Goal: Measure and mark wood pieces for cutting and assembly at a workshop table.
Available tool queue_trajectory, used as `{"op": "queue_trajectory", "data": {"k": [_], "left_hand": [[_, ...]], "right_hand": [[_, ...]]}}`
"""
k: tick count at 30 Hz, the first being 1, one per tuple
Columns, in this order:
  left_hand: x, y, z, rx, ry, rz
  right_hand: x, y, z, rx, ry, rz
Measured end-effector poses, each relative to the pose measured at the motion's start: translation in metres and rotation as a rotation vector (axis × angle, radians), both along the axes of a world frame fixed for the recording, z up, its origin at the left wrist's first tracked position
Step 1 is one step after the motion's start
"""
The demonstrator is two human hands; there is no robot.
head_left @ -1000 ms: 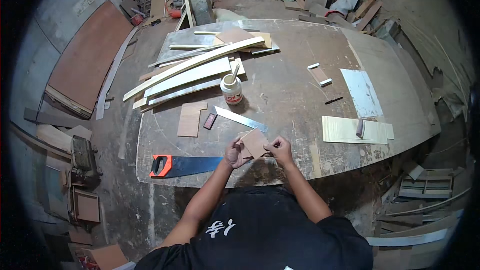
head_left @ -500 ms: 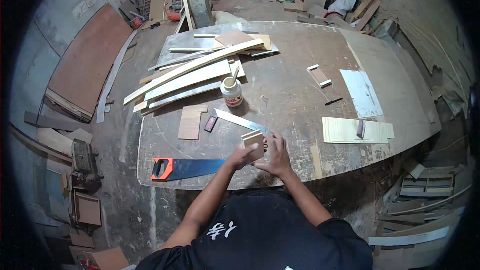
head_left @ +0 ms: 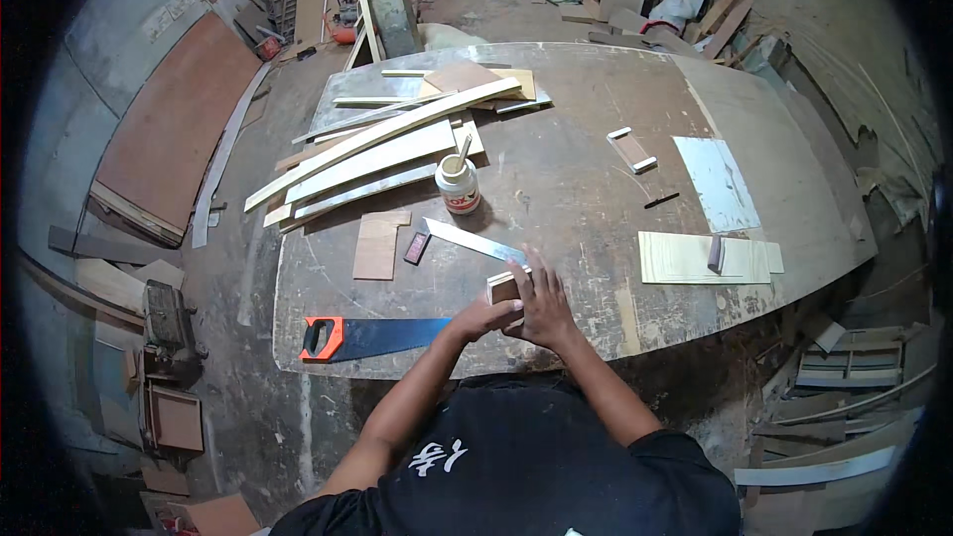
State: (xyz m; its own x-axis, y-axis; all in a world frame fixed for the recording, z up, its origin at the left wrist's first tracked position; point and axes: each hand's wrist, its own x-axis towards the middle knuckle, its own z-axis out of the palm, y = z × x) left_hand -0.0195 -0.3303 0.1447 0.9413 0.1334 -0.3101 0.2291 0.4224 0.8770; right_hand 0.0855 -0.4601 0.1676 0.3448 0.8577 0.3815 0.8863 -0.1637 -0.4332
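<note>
Risks at the bench edge: small block in a two-hand grip

Hands met at the near edge of the workbench (head_left: 596,189). My right hand (head_left: 541,303) lay curled over a small wooden block (head_left: 502,287); my left hand (head_left: 483,318) closed on it from below and the side. Both hands were shut around it, fingers partly hiding its shape, so I could not tell whether it was one piece or two pressed together.

The block sat just above the tabletop, close to the edge. A slack grip could have dropped it to the cluttered floor.

The metal square (head_left: 467,238) lay just beyond it, its blade tip nearly touching; a careless nudge might have skewed it.

The handsaw (head_left: 372,335) rested near my left forearm, teeth side unclear. A sweeping elbow could have caught it.

The glue jar (head_left: 459,185) stood open with a stick in it, easy to tip when reaching.
</note>
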Motion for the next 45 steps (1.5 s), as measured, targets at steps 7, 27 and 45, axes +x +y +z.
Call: {"op": "queue_trajectory", "data": {"k": [7, 27, 45], "left_hand": [[-0.002, 0.004, -0.016, -0.218, -0.143, -0.026], [0.000, -0.002, 0.000, -0.079, -0.171, -0.083], [-0.002, -0.026, 0.017, 0.410, -0.183, 0.188]], "right_hand": [[0.004, -0.003, 0.001, -0.059, -0.010, 0.011], [0.007, -0.009, 0.002, 0.101, -0.054, 0.032], [0.001, -0.007, -0.001, 0.193, -0.159, 0.025]]}}
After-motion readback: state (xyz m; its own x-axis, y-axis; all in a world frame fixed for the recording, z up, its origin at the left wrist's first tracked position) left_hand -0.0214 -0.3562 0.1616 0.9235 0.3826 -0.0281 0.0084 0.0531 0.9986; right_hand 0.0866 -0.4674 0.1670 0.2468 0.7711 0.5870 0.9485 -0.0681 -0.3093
